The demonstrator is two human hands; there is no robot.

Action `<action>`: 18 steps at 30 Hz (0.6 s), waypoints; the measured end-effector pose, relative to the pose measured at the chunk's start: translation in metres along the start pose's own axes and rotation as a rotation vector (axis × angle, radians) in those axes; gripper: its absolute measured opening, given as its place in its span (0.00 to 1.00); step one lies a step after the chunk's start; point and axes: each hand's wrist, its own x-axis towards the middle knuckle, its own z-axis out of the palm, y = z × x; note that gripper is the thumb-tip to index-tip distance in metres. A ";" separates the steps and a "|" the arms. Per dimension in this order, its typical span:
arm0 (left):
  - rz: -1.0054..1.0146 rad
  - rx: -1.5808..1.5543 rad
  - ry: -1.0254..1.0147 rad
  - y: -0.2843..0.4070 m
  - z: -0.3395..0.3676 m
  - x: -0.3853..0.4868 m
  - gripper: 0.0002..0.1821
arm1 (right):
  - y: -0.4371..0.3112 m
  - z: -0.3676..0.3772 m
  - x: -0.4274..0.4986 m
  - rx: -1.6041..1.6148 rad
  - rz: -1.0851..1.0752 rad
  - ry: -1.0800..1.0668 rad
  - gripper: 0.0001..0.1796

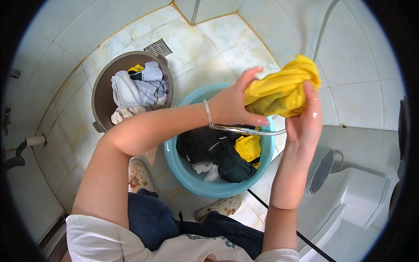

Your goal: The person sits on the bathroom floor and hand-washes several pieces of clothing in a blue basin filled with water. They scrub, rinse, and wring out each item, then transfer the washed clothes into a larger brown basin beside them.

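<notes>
My right hand (304, 114) is shut on a bunched yellow cloth (281, 90), raised above the right side of a light blue plastic basin (172, 157). At the cloth's left end is my left hand (232, 101), its thumb and fingers spread; a bracelet circles the wrist. Dark wet garments (206, 144) fill much of the basin, along with another yellow cloth (248, 149) and a small white cloth (209, 170). Across the basin, under my left hand, lies a chrome shower handle (235, 129), its head hidden by my wrist.
Left of the basin stands a brown bucket (103, 88) holding white, grey and yellow laundry. A floor drain (158, 47) lies behind it. On the right are a white toilet (360, 193) and a lined waste bin (319, 173). The shower hose (322, 31) hangs along the tiled wall.
</notes>
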 end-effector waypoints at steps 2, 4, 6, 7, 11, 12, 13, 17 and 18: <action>-0.029 0.036 -0.030 -0.008 0.006 -0.004 0.46 | -0.009 0.002 -0.003 0.192 0.005 0.088 0.21; -0.185 0.141 -0.081 -0.017 0.007 -0.003 0.39 | -0.009 -0.004 -0.001 0.299 0.004 0.142 0.21; -0.427 0.293 -0.153 -0.025 0.003 0.002 0.31 | -0.003 -0.020 0.003 0.359 -0.005 0.143 0.20; -0.479 0.257 -0.088 -0.028 -0.001 0.002 0.29 | 0.003 -0.030 0.007 0.244 0.015 0.296 0.21; -0.365 0.056 0.140 -0.029 -0.018 -0.003 0.29 | 0.053 -0.066 0.012 -0.035 0.327 0.456 0.22; -0.262 0.031 0.146 -0.026 -0.020 -0.006 0.31 | 0.065 -0.069 0.005 -0.080 0.523 0.366 0.24; -0.157 0.007 0.152 -0.022 -0.020 -0.008 0.33 | 0.076 -0.070 -0.001 -0.163 0.739 0.441 0.25; -0.022 0.172 -0.081 0.000 -0.005 -0.013 0.38 | 0.113 -0.060 -0.015 0.359 0.797 0.204 0.26; 0.114 0.211 -0.110 0.005 0.001 -0.013 0.39 | 0.118 -0.060 -0.016 0.601 0.741 -0.026 0.27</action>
